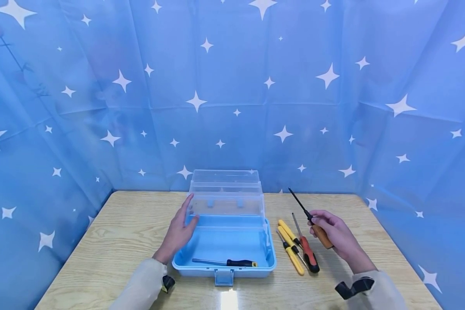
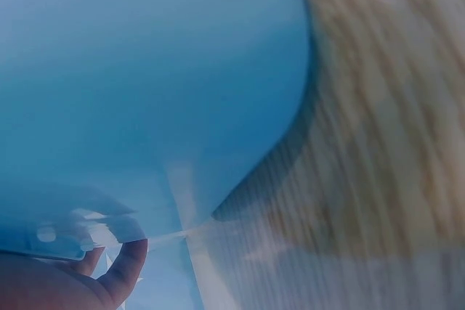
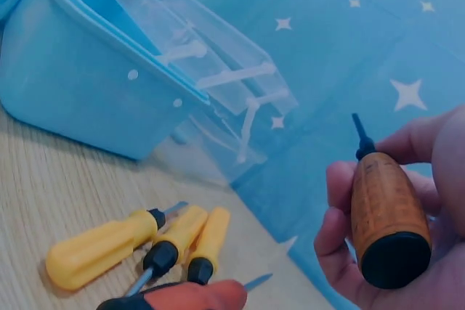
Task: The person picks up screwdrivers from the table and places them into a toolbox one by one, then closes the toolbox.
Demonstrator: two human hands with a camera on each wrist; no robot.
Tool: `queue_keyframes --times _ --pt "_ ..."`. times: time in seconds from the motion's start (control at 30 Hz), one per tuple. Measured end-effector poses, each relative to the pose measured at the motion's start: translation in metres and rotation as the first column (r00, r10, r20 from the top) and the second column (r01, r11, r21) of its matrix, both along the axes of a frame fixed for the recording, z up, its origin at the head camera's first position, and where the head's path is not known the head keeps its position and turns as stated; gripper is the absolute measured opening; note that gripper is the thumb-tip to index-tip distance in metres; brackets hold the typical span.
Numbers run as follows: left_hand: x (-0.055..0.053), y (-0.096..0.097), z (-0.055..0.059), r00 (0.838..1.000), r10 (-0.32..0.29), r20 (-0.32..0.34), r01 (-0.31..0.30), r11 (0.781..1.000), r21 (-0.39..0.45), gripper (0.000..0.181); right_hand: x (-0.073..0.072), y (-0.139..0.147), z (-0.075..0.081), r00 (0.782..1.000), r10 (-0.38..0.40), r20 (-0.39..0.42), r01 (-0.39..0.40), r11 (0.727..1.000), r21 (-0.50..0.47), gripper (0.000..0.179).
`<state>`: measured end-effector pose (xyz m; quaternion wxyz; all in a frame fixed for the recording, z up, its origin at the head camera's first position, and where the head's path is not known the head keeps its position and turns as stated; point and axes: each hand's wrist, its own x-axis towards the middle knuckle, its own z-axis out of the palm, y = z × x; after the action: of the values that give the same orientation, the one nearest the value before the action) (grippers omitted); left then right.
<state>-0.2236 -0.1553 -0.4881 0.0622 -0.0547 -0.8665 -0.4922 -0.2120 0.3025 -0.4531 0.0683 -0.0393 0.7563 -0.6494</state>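
A screwdriver [image 1: 320, 234] with an orange-brown handle and a dark shaft is gripped in my right hand [image 1: 335, 234]; its tip points up and away to the left. From the right wrist view, the thumb and fingers surround its handle [image 3: 391, 215]. My left hand [image 1: 180, 232] rests at the left side of the light blue toolbox [image 1: 177, 266], thumb and forefinger spread at the edge of its raised clear tray [image 1: 226, 204]. A black-handled screwdriver [image 1: 240, 263] lies in the box along its front wall.
Several yellow-handled screwdrivers [image 1: 294, 260] lie right of the toolbox, beside a red-and-black one [image 1: 309, 254]. The box's front latch [image 1: 224, 277] hangs down. A blue star-patterned curtain [image 1: 232, 86] stands behind the wooden table [image 1: 112, 241].
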Motion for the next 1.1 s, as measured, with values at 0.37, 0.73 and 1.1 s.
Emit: queue_keyframes --times 0.37,0.73,1.1 --pt "0.001 0.0 0.002 1.0 0.003 -0.001 -0.003 1.0 -0.003 0.066 -0.002 -0.011 0.013 0.998 0.052 -0.022 -0.053 0.996 -0.065 0.033" --pt "0.0 0.0 0.0 1.0 0.0 -0.008 0.0 1.0 0.003 0.066 0.0 -0.024 0.025 0.995 0.086 -0.056 -0.09 0.993 -0.073 0.032" --pt "-0.001 0.0 0.0 1.0 -0.001 -0.006 0.001 1.0 0.005 0.066 -0.003 -0.035 0.032 0.995 0.082 -0.059 -0.079 0.996 0.039 0.037"
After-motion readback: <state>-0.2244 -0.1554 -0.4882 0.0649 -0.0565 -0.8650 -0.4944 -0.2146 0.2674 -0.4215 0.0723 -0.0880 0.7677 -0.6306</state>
